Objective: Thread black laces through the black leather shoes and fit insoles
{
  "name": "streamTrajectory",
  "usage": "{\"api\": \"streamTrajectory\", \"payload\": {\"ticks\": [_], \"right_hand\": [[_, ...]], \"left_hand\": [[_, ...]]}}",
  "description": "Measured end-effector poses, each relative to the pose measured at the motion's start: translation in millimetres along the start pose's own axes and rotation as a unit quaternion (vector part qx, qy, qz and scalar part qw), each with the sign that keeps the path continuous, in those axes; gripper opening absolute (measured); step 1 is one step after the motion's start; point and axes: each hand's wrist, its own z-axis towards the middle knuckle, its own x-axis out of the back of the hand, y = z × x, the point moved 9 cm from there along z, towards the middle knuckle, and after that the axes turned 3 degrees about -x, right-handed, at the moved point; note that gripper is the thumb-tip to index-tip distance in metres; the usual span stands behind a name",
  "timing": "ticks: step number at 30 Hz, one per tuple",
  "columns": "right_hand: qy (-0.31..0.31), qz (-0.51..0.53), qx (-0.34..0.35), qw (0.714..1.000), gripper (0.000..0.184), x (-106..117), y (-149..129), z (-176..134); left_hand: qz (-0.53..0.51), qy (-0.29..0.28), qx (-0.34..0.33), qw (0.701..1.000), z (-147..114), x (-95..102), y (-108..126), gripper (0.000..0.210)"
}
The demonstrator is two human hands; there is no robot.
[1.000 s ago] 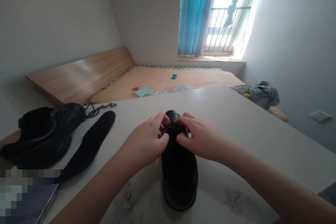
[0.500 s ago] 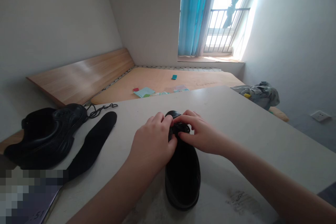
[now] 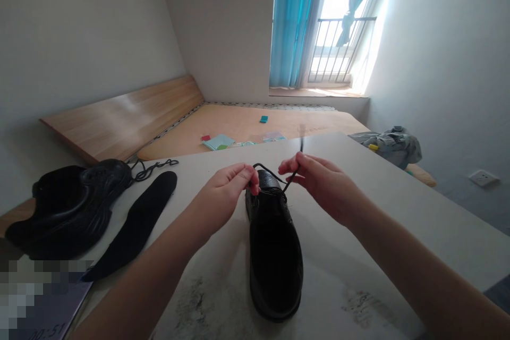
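Standing upright on the table [image 3: 338, 255]: one black shoe [image 3: 274, 255], toe pointing away from the person, black shoelace [image 3: 292, 178] threaded through it. Left hand [image 3: 233, 183]: at the shoe's left side near the toe, fingers pinched on a length of shoelace that arcs over the toe. Right hand [image 3: 319, 180]: above and right of the shoe's toe, thumb and fingers narrow about another length, which rises from the shoe to a blurred end. Left of the shoe: one black insole [image 3: 137, 218], flat. Farther left of the shoe: second shoe [image 3: 71, 212], black, laces [image 3: 153, 167] trailing. Beyond the shoe's toe: one bed [image 3: 239, 117] bearing small flat articles. Well right of the shoe: one greyish cloth heap [image 3: 394, 146].
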Motion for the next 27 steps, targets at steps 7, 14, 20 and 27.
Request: {"api": "streamTrajectory", "payload": {"ticks": [7, 14, 20, 27], "right_hand": [[-0.130, -0.340, 0.126, 0.923, 0.040, -61, -49, 6], [-0.044, -0.545, 0.092, 0.832, 0.044, -45, -53, 19], [-0.174, -0.480, -0.030, 0.859, 0.038, -41, -29, 13], [-0.167, -0.423, -0.064, 0.888, 0.020, -40, -9, 25]], "left_hand": [[0.010, -0.064, -0.025, 0.998, 1, -26.9, 12, 0.023], [0.017, -0.002, -0.029, 0.999, 6, -11.6, 5, 0.037], [-0.021, 0.041, -0.031, 0.998, 11, -3.5, -3, 0.028], [-0.024, 0.068, -0.068, 0.995, 7, 3.8, 6, 0.024]]}}
